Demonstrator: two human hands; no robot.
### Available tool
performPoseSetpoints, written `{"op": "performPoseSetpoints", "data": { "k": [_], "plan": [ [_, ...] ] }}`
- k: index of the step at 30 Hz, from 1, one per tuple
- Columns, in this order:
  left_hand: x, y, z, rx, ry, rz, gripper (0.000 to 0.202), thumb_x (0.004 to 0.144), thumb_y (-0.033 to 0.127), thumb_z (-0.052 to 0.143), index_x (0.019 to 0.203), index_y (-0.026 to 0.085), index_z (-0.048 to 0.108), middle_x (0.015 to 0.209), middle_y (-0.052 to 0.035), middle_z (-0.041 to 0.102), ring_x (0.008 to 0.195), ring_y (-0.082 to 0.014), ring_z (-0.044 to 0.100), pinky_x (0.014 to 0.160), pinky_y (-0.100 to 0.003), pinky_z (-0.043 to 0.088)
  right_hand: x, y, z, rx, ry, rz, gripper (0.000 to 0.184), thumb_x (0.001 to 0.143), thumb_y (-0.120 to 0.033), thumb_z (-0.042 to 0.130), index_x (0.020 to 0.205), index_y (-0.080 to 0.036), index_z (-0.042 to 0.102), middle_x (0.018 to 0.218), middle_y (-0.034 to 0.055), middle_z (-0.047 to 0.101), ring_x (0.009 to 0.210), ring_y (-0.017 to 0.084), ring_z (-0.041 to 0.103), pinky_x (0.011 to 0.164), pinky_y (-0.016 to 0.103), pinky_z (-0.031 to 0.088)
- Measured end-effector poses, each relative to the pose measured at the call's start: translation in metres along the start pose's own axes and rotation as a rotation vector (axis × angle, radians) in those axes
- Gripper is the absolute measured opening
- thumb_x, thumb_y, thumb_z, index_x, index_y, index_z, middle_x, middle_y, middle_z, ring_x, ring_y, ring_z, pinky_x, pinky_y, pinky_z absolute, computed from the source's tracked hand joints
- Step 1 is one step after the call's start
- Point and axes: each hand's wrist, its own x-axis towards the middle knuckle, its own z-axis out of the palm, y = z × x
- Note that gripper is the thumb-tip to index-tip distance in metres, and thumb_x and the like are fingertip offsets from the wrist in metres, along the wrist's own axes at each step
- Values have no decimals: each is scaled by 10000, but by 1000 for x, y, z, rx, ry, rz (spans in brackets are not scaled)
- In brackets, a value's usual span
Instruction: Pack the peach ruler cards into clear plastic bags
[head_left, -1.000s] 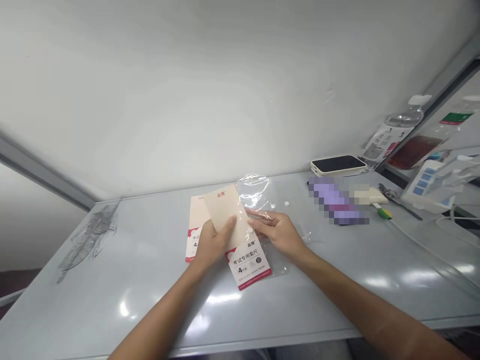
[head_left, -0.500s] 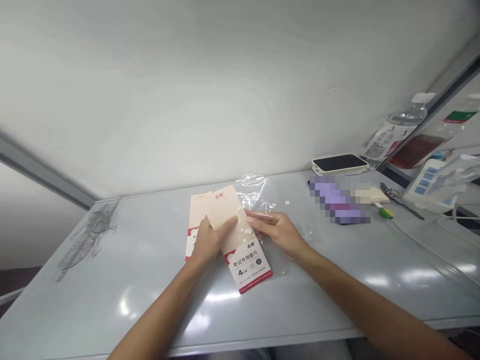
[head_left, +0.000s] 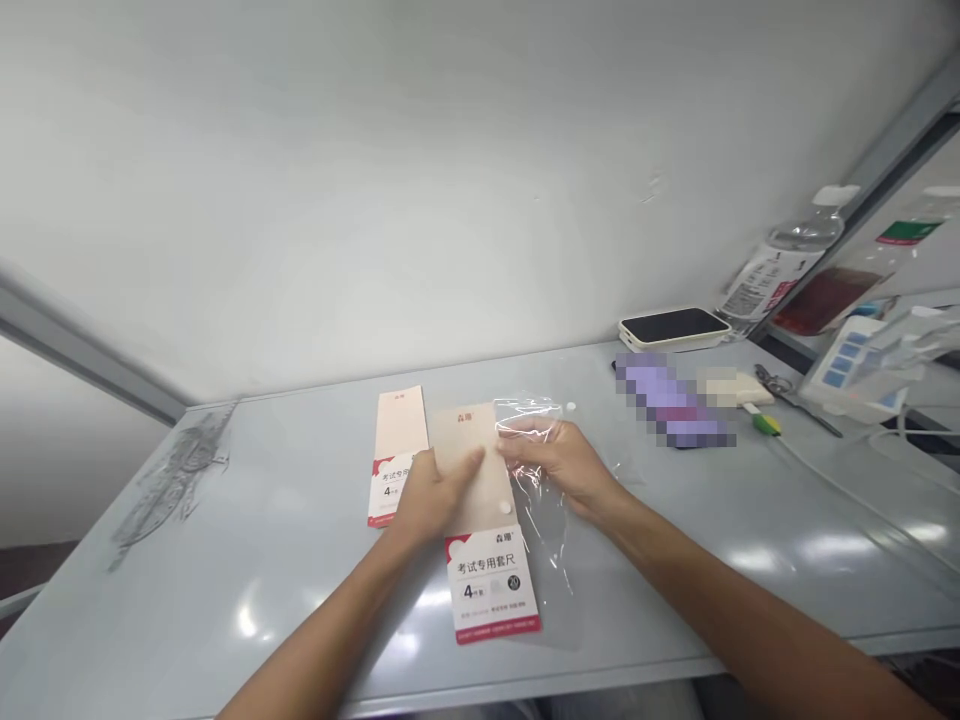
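Observation:
My left hand (head_left: 439, 490) is closed on a long cardboard insert card (head_left: 491, 590), its thumb lying on the pale upper part. The card has a white, red-edged lower panel with black print. A clear plastic sleeve (head_left: 551, 560) lies along the card's right side and partly under it. My right hand (head_left: 562, 458) pinches the sleeve near its upper end, beside the card's right edge. A second card (head_left: 400, 425) of the same print lies flat on the desk to the left, partly covered by my left hand.
Clear rulers (head_left: 176, 475) lie on the grey desk (head_left: 285, 560) at far left. On the right are a phone (head_left: 675, 326), a blurred purple packet (head_left: 667, 400), scissors (head_left: 799, 400), a white cable (head_left: 847, 485) and a leaning water bottle (head_left: 787, 260). The wall stands behind.
The held card has come toward me and turned nearly straight from its tilt. The sleeve has shifted nearer with it. More of the second card shows at the left.

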Motion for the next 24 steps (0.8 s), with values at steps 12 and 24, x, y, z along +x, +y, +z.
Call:
{"op": "performPoseSetpoints", "data": {
  "k": [12,24],
  "plan": [
    [0,-1,-2,30,-48,36,461,754,478,563,1039,121,625,994,-141,674,808,-249,653,678,-345,519,0,8,5,96,68,-68,340,542,-324,778,829,-153,714,839,79,706,773,218,644,643,312,513],
    [-1,-2,2,139,-53,65,423,764,494,529,953,136,650,865,-109,691,783,-246,646,620,-319,499,1,12,6,126,-29,-16,407,552,-346,784,901,-170,672,846,63,705,753,227,657,700,352,512]
  ]
}}
